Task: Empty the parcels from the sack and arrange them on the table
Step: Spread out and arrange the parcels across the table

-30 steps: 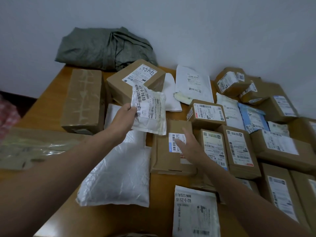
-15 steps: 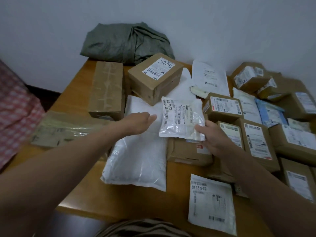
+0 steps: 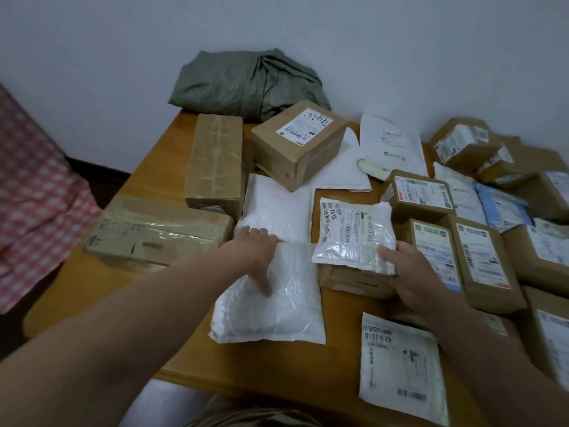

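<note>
1. the left hand (image 3: pixel 257 252) lies flat with straight fingers and the thumb spread, pressing on the large white mailer (image 3: pixel 271 306); it grips nothing.
2. the right hand (image 3: pixel 411 274) pinches the near right corner of the small white parcel (image 3: pixel 354 234), thumb on top and fingers curled beneath.
3. the small white parcel has its label facing up. its near edge overlaps a low cardboard box (image 3: pixel 351 280), and its left edge lies just beside the large white mailer.
4. a second white mailer (image 3: pixel 278 204) lies just behind the left hand, touching the large one.
5. beyond these stand a taped brown box (image 3: pixel 215 161) and a labelled cardboard box (image 3: pixel 297 143), side by side.
6. a flat box wrapped in clear tape (image 3: pixel 160 232) lies left of the left hand.
7. a flat white labelled mailer (image 3: pixel 400 374) lies near the front edge of the wooden worktop (image 3: pixel 154 167).
8. a crowd of labelled cardboard boxes (image 3: pixel 482 260) fills the right side.
9. the grey-green sack (image 3: pixel 246 81) sits crumpled at the far end of the worktop, against the wall.
10. a red checked cloth (image 3: pixel 37 211) shows off to the left.
</note>
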